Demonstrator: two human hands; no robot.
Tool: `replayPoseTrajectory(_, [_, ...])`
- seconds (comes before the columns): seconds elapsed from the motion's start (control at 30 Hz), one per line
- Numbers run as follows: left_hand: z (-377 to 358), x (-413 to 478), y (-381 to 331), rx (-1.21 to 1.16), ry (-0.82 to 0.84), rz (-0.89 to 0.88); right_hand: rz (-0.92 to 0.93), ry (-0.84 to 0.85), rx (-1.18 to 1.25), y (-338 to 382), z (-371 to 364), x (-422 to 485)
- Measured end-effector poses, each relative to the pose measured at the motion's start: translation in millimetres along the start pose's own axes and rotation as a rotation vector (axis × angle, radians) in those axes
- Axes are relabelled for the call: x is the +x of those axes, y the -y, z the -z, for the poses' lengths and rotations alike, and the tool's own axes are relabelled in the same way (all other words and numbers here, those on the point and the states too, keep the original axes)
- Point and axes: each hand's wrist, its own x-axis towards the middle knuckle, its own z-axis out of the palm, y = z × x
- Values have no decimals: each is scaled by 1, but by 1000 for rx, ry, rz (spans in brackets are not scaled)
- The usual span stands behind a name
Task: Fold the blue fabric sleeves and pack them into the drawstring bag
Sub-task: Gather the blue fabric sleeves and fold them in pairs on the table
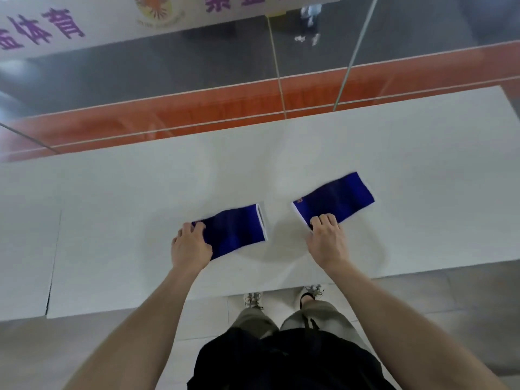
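Two blue fabric sleeves with white edging lie flat on the white table (140, 192). The left sleeve (236, 230) sits near the middle, and my left hand (190, 243) grips its left end with curled fingers. The right sleeve (337, 199) lies angled up to the right, a small gap away from the other. My right hand (326, 235) pinches its near left corner. No drawstring bag is in view.
The table's near edge (422, 270) runs just above my feet, and a seam (55, 260) splits the tabletop at the left. Behind the far edge stands a glass wall with an orange band (225, 108). My legs and a black garment fill the bottom.
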Motion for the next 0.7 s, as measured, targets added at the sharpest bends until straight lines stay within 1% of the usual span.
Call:
replayPoseTrajectory(0.07, [-1,1,4,-101,-59,143,-41,-29,-26,6,-1,-7])
replayPoseTrajectory(0.1, [-4,2,5,-155,-56,209,-54,-34,-49,10,-3,-11])
replayPoseTrajectory(0.23, [-8,12,15,-343,63,336,-105,-36,-159,27,-15,-14])
replayPoseTrajectory(0.3, [-5,18,23,-451,138,367,-112,-12,-195,39,-20,-14])
replayPoseTrajectory(0.4, [0,15,36,-533,175,303,-108,47,-179,65,-22,-18])
replayPoseTrajectory(0.47, [6,9,49,-657,149,310,-129,109,-108,87,-19,-17])
replayPoseTrajectory(0.57, [27,8,82,-803,26,393,-93,236,96,131,-6,-11])
replayPoseTrajectory(0.63, [46,12,105,-849,-84,442,-63,313,304,164,10,-5])
replayPoseTrajectory(0.7, [65,16,122,-919,-197,479,-80,315,516,192,33,4])
